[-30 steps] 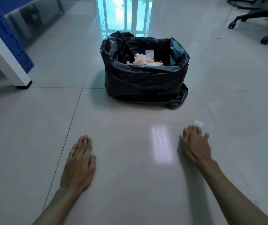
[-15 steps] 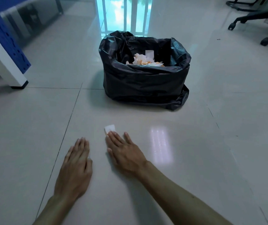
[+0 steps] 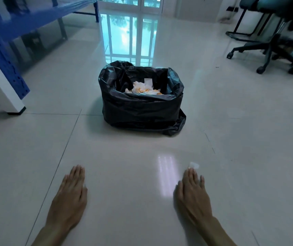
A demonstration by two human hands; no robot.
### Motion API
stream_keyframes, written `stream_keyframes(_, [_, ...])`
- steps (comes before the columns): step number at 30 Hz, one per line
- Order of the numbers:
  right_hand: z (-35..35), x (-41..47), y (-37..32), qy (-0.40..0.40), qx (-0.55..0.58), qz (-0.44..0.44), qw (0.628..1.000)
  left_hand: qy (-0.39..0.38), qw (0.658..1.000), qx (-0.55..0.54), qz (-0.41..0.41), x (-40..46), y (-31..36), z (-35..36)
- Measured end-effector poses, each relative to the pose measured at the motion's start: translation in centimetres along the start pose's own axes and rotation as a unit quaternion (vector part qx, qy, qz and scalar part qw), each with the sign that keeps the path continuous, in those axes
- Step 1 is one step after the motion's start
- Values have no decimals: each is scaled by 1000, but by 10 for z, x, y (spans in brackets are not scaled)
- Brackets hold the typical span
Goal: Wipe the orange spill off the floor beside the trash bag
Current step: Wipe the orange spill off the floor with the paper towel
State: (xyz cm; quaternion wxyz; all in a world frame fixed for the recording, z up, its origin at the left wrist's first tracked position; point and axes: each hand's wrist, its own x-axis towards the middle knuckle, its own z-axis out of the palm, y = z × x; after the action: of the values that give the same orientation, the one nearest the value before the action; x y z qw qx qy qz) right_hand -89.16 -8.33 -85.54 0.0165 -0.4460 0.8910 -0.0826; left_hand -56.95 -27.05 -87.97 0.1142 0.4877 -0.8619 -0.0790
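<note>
Both hands flat on floor [image 3: 124, 201], right hand [image 3: 192, 194] over tissue [image 3: 194, 165].

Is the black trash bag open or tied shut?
Open. The trash bag gapes at the top, showing crumpled orange-stained tissues inside.

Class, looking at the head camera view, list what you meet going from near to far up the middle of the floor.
The two hands, left hand and right hand → white tissue → black trash bag → window reflection.
</note>
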Motion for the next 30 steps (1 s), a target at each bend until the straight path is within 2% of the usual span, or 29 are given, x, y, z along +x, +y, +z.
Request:
stream_keyframes(3, [13,-11,-56,20,20,-93,995,0,1000,-5,-18,-5,4,1])
stream_keyframes(6, [31,-31,-124,28,31,-240,970,-25,999,-35,-18,-9,2,-1])
stream_keyframes(9, [56,-65,-168,-37,3,-350,936,-26,997,-56,49,-17,-7,-4])
stream_keyframes(12, [58,-69,-158,-5,-12,-392,920,-7,993,-60,104,-23,-13,0])
stream_keyframes(14, [47,-59,-138,7,-34,-394,918,-3,992,-64,109,-23,-12,-2])
stream_keyframes(16, [37,-53,-110,-29,-27,-393,919,0,992,-75,105,-23,-11,-4])
stream_keyframes(17, [34,-51,-92,-21,-26,-375,926,-1,992,-78,103,-23,-9,-5])
stream_keyframes(20, [15,-41,-39,27,-11,-280,960,4,992,-81,98,-22,-9,-2])
stream_keyframes(23, [-2,-31,-1,2,-20,-151,988,-39,995,-66,66,-24,-1,-11])
stream_keyframes(26, [-3,-19,4,-51,-43,-94,993,-68,997,-30,13,-33,2,-9])
stream_keyframes(30, [-3,5,-41,-30,-53,-114,992,-4,1000,7,17,-37,3,-5])
